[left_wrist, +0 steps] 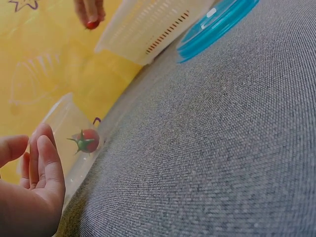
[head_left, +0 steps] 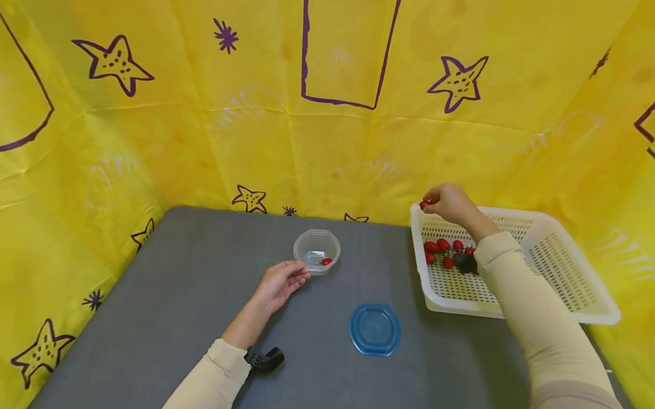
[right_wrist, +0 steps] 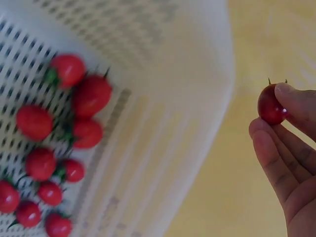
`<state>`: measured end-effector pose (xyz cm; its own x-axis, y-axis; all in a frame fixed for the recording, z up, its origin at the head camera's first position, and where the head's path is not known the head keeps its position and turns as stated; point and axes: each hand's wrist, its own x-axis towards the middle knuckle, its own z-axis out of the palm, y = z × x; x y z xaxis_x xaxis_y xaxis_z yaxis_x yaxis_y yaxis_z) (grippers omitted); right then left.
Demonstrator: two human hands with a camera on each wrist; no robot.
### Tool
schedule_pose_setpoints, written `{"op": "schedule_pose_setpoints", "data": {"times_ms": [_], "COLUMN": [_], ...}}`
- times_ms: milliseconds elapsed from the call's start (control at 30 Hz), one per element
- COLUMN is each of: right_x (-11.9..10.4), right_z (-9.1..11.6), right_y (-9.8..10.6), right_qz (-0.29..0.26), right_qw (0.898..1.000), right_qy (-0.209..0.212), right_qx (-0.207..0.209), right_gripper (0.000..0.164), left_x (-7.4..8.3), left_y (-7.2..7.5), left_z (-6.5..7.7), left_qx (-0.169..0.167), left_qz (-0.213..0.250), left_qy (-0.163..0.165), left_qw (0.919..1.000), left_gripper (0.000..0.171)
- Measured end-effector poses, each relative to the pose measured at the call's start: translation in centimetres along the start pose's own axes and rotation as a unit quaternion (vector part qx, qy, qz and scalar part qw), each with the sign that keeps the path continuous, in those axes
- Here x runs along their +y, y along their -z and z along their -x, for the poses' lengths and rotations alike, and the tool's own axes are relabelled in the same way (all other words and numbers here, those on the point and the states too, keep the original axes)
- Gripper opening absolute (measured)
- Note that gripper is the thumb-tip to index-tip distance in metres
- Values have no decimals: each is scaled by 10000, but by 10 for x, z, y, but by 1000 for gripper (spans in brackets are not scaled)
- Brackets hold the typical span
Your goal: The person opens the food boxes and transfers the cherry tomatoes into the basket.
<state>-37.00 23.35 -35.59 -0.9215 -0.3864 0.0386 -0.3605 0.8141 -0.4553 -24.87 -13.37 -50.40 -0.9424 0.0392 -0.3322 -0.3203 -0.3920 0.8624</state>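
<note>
My right hand (head_left: 450, 202) pinches a cherry tomato (right_wrist: 270, 104) between thumb and fingertips, above the far left corner of a white slotted basket (head_left: 574, 258). Inside the basket lie several more cherry tomatoes (right_wrist: 34, 122) with green stems. On the table, a small clear plastic container (head_left: 317, 239) holds one cherry tomato (left_wrist: 88, 140). Beside its near left side is my left hand (head_left: 281, 285), fingers loosely bent and fingertips at the container's wall. A gap shows between thumb and fingers in the left wrist view; whether they press the container is hard to tell.
A blue lid (head_left: 375, 329) lies flat on the grey cloth-covered table (head_left: 188, 322), between container and basket. Behind the table hangs a yellow patterned curtain (head_left: 238, 151). A dark object (head_left: 465, 263), partly covered by my right sleeve, shows over the basket.
</note>
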Motion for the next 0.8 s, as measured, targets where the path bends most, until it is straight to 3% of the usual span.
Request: {"op": "schedule_pose_setpoints", "data": {"times_ms": [500, 800], "right_x": [71, 106], "right_z": [38, 61], "right_y": [13, 17], "right_qz": [45, 257], "right_qw": [9958, 9888], "right_qy": [-914, -1467], "right_qx": [100, -47], "right_gripper": [34, 36], "left_x": [-3, -4], "left_y": [1, 0], "left_z": [1, -1], "left_qx": [49, 123], "left_qz": [-29, -21], "left_qy": [43, 71], "left_qw": [10000, 9999], "left_gripper": [9, 21]}}
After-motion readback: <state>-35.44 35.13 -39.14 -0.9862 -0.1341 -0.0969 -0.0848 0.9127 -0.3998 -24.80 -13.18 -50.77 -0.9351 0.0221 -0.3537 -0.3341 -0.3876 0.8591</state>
